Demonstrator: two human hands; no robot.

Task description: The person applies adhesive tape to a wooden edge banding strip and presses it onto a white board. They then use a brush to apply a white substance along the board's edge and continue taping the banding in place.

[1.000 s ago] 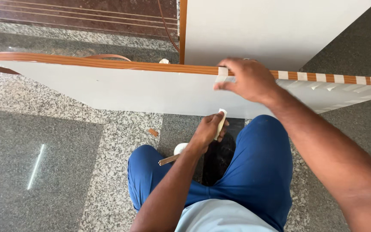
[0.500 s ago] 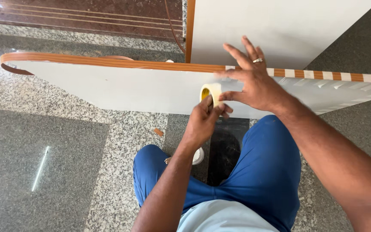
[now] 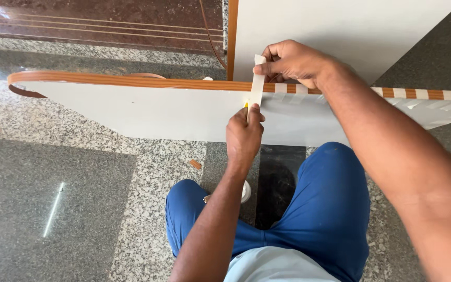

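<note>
My right hand point(image 3: 293, 62) pinched the tape strip point(image 3: 257, 83) above the board point(image 3: 147, 112) edge; my left hand point(image 3: 244, 133) gripped its lower end. Light, limp, sticky: I judged the ends the best hold.

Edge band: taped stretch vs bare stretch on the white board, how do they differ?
The taped stretch is crossed by pale tape strips at intervals; the bare stretch shows unbroken orange wood grain. The taped stretch lies flat on the white board; the bare stretch curls loose at its far end. Both are the same band along the board's top edge.

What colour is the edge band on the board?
Wood-grain orange edge band, head view.
</note>
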